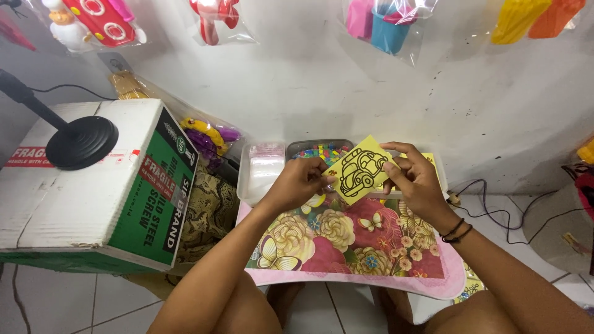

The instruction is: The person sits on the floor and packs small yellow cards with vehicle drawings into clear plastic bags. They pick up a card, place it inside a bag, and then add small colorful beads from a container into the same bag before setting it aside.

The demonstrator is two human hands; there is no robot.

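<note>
The left hand [303, 179] pinches the nine o'clock edge of a yellow card [361, 170] printed with a black car outline; the right hand [416, 179] grips its three o'clock edge. The card is held tilted above the far edge of a small floral table [346, 247]. At twelve o'clock lies a tray of coloured beads [318, 149], at nine o'clock a cardboard box [93, 185].
</note>
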